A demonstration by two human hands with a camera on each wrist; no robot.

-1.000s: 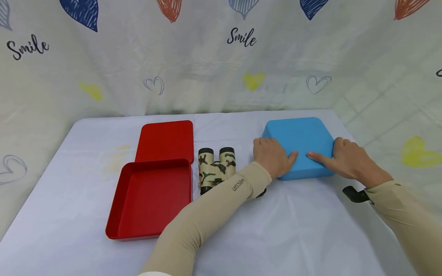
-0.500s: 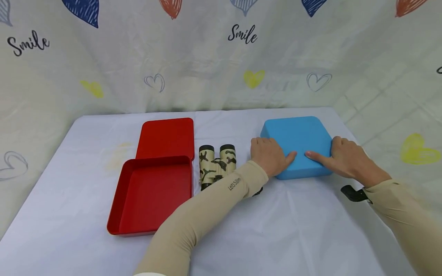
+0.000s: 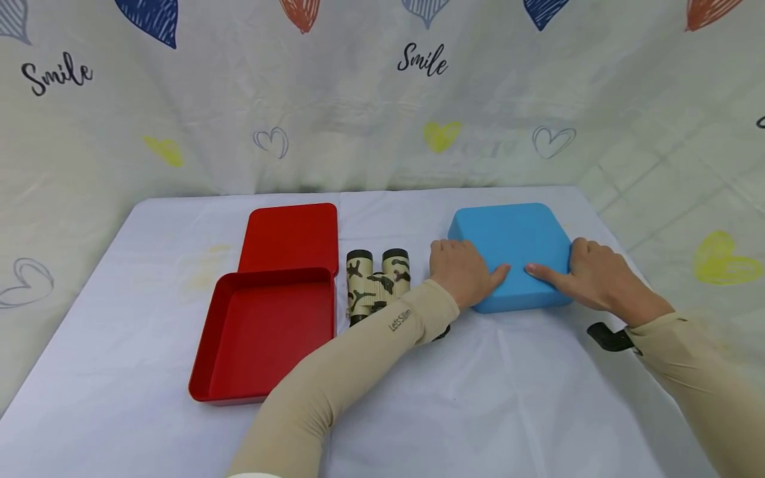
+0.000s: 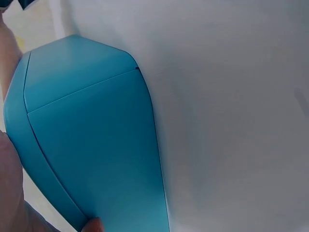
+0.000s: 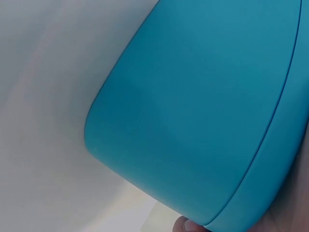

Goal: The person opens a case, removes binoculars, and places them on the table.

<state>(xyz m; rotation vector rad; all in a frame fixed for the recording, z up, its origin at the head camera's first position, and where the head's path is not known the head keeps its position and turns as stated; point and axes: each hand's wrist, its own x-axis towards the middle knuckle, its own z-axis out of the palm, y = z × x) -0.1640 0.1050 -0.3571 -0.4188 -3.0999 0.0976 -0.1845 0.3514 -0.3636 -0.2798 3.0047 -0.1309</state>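
1. Two sleeved forearms came in nearest me: the left sleeve slanted across the table's middle, the right sleeve came from the side, so the hands could meet one object from opposite sides.

2. The red box sat open on the white cloth, its hollow facing up and its inside bare. It stood well apart from the hands, probably out of their way.

3. Camouflage binoculars lay just beside the red box, between it and the hands, their lower end hidden by the left sleeve.

4. The left hand gripped the blue box's left side, fingers bent along the edge and thumb over the top, parted only by the box's edge.

5. The right hand mirrored it: fingers round the right side, thumb lying across the top. Matching grips like these would, I judged, keep the load even.

6. The blue box was at the right of the table, closed, a thin seam running below its top.

7. A flat red panel lay behind the red box; whether hinged I couldn't tell.

8. Farthest back hung a pale curtain printed with hearts and "Smile".
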